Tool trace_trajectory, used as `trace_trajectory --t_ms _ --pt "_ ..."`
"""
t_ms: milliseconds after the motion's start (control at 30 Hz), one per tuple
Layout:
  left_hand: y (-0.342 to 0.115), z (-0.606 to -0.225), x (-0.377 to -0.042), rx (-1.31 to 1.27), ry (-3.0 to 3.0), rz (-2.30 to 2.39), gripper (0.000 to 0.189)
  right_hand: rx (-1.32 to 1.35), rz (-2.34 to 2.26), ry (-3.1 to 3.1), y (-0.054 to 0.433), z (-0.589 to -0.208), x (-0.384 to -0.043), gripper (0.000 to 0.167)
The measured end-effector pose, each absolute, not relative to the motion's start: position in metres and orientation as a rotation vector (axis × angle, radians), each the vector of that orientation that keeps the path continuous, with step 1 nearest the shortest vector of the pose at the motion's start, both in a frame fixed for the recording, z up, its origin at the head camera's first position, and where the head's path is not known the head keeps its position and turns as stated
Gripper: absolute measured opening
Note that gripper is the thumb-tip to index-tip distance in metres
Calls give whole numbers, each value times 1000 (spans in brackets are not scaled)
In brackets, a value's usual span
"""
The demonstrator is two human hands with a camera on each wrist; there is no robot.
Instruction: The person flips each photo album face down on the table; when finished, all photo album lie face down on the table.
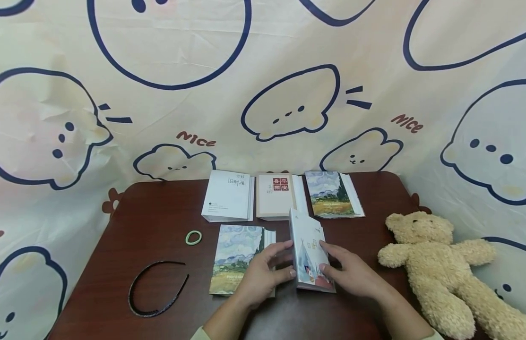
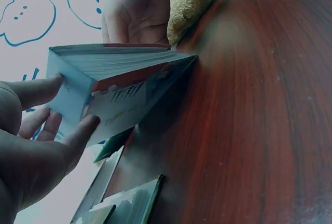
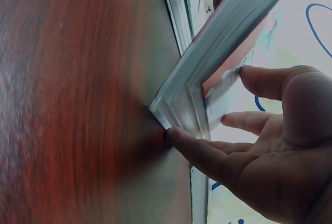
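Note:
A pale, illustrated photo album (image 1: 310,255) is tilted, its spine raised on the left and an edge low on the right. My left hand (image 1: 263,271) holds the album at its spine, fingers spread along it; in the left wrist view, its fingertips (image 2: 92,123) reach the printed cover. At the opposite side, my right hand (image 1: 352,271) pinches the edge, thumb on the cover and a finger below the pages in the right wrist view. Beside the left hand lies a landscape-painting photo album (image 1: 235,259), partly covered by that hand.
Behind stand a white album (image 1: 227,196), a beige album (image 1: 274,198) and another landscape album (image 1: 331,196) in a row. A green ring-shaped band (image 1: 193,237) and a black headband (image 1: 135,295) lie left. A teddy bear (image 1: 433,264) is at the right.

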State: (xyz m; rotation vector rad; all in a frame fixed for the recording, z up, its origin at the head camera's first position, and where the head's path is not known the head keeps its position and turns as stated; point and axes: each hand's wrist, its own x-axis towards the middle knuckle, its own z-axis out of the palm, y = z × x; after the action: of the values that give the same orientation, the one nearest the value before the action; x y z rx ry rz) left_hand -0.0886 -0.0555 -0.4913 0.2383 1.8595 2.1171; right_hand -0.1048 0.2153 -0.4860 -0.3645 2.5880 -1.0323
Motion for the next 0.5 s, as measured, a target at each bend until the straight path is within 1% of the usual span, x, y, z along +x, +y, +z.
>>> trace_trajectory --t_ms 200,500 --pt "-57 -487 -91 240 1770 2162 66 -351 -1108 2538 210 -487 -105 67" --pt "-54 -483 -92 174 1684 2192 73 -446 -1146 2574 208 -486 -103 65"
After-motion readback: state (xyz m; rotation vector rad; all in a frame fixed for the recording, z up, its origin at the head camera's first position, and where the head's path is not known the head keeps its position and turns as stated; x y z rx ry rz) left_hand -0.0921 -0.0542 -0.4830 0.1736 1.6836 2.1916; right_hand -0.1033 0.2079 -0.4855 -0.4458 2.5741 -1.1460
